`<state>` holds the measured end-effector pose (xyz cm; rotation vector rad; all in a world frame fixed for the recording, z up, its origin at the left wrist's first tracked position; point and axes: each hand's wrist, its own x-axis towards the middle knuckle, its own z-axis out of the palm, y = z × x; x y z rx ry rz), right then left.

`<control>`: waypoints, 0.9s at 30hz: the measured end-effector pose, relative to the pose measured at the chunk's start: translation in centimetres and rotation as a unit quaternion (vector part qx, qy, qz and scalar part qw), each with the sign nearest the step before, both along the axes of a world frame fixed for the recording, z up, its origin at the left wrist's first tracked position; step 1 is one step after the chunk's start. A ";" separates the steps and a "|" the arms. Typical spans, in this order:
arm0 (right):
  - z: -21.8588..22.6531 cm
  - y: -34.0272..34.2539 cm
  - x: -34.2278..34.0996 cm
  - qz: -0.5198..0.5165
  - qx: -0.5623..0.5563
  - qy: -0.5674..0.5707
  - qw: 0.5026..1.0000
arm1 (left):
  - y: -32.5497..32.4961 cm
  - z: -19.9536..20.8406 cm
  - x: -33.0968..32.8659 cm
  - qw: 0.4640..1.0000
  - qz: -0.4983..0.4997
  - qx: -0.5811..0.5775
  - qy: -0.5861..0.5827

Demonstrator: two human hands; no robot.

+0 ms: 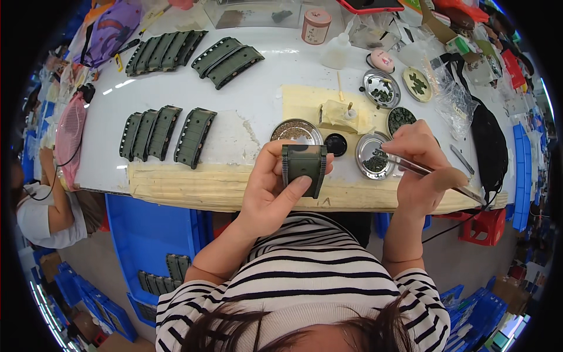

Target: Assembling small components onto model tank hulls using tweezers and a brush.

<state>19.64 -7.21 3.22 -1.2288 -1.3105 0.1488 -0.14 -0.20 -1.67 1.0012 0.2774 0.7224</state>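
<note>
My left hand [261,190] is closed around a dark green, curved plastic part [305,159] and holds it up above the table's front edge, the thumb across its lower face. Between the fingers of my right hand [417,167] is a pair of metal tweezers [463,189], its tip over a round metal dish [360,167]. Small dark green pieces [375,159] lie in that dish. Just beyond the held part stand another metal dish [295,124] of brownish bits and a small black round container [335,144].
More green curved parts [195,138] lie in groups on the table's left side. A yellowish block [339,115] sits at the middle, near a dark-filled dish [401,119]. A blue tray [152,229] with similar parts is below left. Another person [50,214] sits at far left.
</note>
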 end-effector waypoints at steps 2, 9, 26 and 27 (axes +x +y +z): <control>-0.3 -1.2 0.9 0.014 -0.079 0.009 0.997 | 0.3 -0.1 -0.5 0.999 -0.014 0.022 0.027; 0.7 0.6 0.0 -0.051 -0.166 0.036 0.984 | 0.4 0.3 -0.6 0.998 -0.051 0.014 0.042; -0.1 0.7 -1.0 -0.016 -0.133 -0.069 0.989 | -0.3 0.8 -0.3 0.990 -0.056 -0.063 0.112; 0.0 0.7 -0.9 -0.024 -0.133 -0.064 0.989 | -0.3 0.9 -0.2 0.990 -0.056 -0.060 0.113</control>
